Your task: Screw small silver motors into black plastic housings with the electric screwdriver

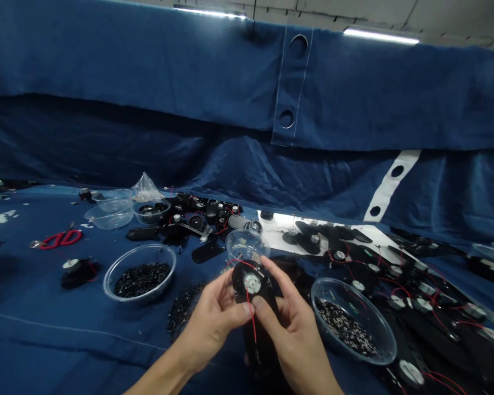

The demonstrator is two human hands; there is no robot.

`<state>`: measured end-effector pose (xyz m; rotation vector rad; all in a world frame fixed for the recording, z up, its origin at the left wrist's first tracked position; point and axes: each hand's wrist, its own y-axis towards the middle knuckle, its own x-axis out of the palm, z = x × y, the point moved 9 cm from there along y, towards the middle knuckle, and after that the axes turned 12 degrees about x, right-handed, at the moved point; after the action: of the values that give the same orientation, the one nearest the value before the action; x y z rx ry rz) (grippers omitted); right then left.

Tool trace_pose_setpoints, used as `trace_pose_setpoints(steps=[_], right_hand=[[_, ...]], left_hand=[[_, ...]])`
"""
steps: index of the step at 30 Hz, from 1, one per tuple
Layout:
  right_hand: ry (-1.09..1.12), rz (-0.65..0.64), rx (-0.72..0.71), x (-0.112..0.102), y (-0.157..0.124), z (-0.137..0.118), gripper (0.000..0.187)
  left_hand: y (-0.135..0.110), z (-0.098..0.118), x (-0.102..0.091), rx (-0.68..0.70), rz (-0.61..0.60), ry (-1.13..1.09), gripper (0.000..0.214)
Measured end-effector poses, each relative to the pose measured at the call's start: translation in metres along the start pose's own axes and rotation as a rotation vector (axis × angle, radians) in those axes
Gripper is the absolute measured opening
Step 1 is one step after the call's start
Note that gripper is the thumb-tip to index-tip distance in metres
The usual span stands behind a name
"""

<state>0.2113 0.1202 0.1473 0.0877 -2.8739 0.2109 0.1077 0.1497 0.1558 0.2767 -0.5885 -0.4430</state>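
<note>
Between both hands is a long black plastic casing (262,343) with a round silver-white motor (252,283) at its upper end and a red wire running down from it. My left hand (214,312) grips the casing's left edge, its thumb on the red wire just below the motor. From the right, my right hand (290,323) holds the same casing, with the thumb pressed close to the left one and the fingers around the far side. Just beyond the casing stands a clear bowl (247,241), partly hidden by it.
Left is a clear bowl of black screws (142,278); right, a clear bowl of small mixed parts (348,326). Red-handled scissors (61,239) lie far left. Black casings with motors and red wires (411,302) crowd the right side. A blue cloth wall (230,71) rises behind.
</note>
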Motion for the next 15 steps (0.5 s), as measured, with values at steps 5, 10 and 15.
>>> trace_pose_setpoints(steps=[5,10,15], right_hand=[[-0.019,0.012,0.009,-0.0010,0.0012,0.0014,0.089],[-0.020,-0.017,0.032,0.0001,0.0014,0.0040,0.080],[-0.048,-0.032,0.020,0.0008,0.0017,0.0013,0.078]], left_hand=[[-0.0005,0.0006,-0.0002,0.004,-0.010,0.003,0.052],[-0.0006,0.0007,0.0000,-0.001,-0.013,-0.009,0.053],[0.0019,0.0006,-0.0014,0.007,-0.021,0.008,0.051]])
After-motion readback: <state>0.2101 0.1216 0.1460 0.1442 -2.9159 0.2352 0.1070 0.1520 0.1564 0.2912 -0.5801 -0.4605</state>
